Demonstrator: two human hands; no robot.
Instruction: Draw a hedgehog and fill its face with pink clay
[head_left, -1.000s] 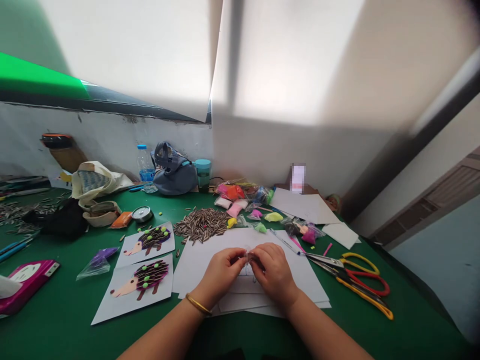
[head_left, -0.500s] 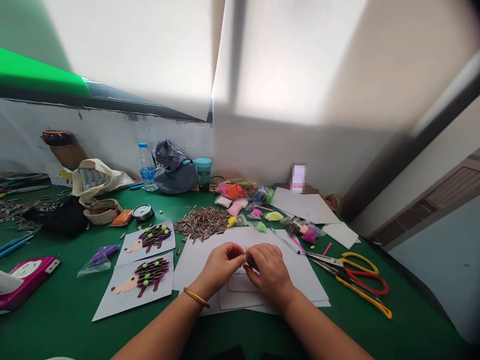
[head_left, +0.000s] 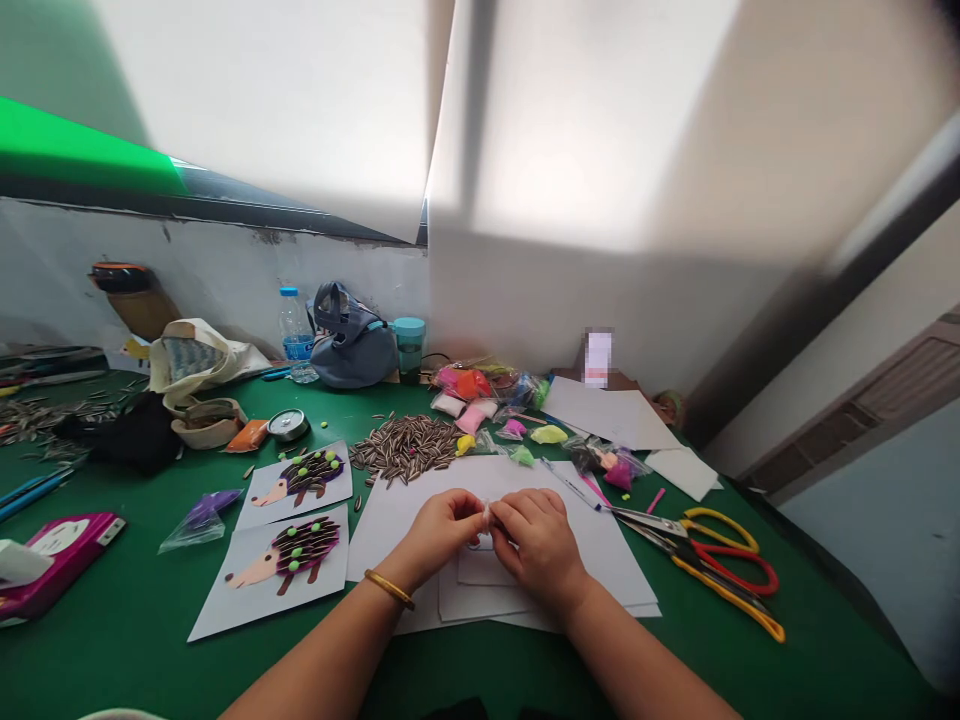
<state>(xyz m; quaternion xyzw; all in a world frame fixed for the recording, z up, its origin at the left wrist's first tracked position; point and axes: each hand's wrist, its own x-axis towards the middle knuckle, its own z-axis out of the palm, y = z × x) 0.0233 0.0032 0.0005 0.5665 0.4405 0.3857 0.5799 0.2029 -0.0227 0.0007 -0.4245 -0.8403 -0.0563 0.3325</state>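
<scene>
My left hand [head_left: 448, 528] and my right hand [head_left: 536, 540] meet above the white paper sheets [head_left: 405, 590]. Between their fingertips they pinch a small clear plastic bag [head_left: 487, 514], mostly hidden by the fingers; what is inside it cannot be made out. Left of my hands lie two cards with hedgehog pictures, the nearer card [head_left: 214, 605] and the farther card [head_left: 251, 510], their dark backs striped with seeds and dotted with green balls. Beyond the paper is a heap of striped sunflower seeds [head_left: 409, 447]. Small clay packets, among them a lime one [head_left: 550, 434], lie behind my hands.
Scissors with red and yellow handles [head_left: 727, 560] and a pen [head_left: 571, 485] lie at the right. A purple clay bag [head_left: 202, 515] and a magenta box [head_left: 60, 565] are at the left. Along the wall stand a water bottle [head_left: 298, 340], a blue bag [head_left: 352, 345] and a teal cup [head_left: 409, 345].
My fingers have shifted slightly around the plastic bag, and a little more of it shows between them. The whole view has moved slightly; the things on the table lie as before.
</scene>
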